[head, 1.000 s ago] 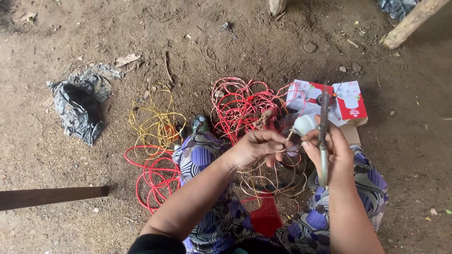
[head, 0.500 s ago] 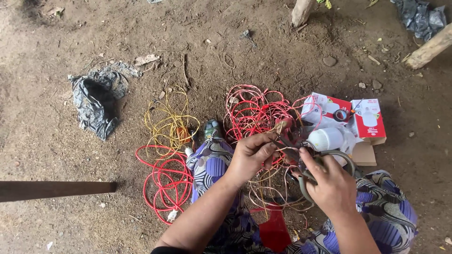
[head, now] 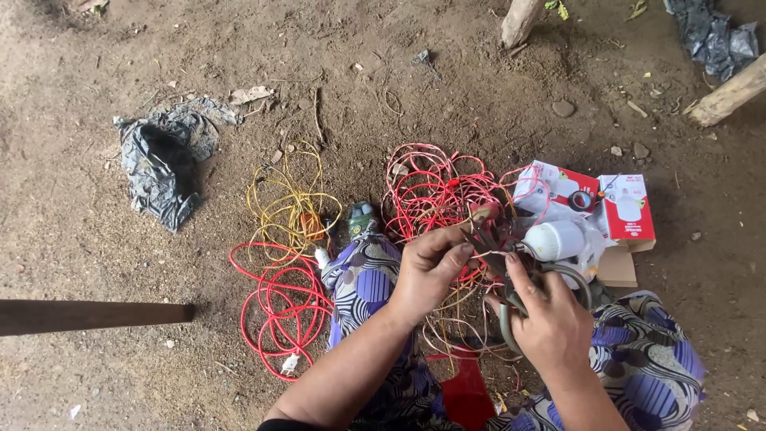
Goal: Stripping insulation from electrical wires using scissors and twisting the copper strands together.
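My left hand [head: 431, 267] pinches a thin wire end near a tangle of red wire [head: 435, 191] over my lap. My right hand [head: 550, 319] grips the grey handles of pliers [head: 499, 247], whose jaws sit at the wire my left hand holds. A white bulb [head: 558, 239] lies just right of the pliers' head. Pale wire loops [head: 459, 331] hang below my hands. Patterned blue cloth [head: 363, 279] covers my knees.
A coil of red cable [head: 279, 307] and a yellow wire bundle [head: 291, 203] lie on the dirt at left. Red and white boxes [head: 626, 207] with a tape roll [head: 581, 199] sit at right. A crumpled dark bag [head: 163, 164] and a wooden pole [head: 88, 314] are farther left.
My right hand has dropped lower and turned the pliers from upright to pointing at the wire my left hand holds. The view has shifted, so everything sits further right.
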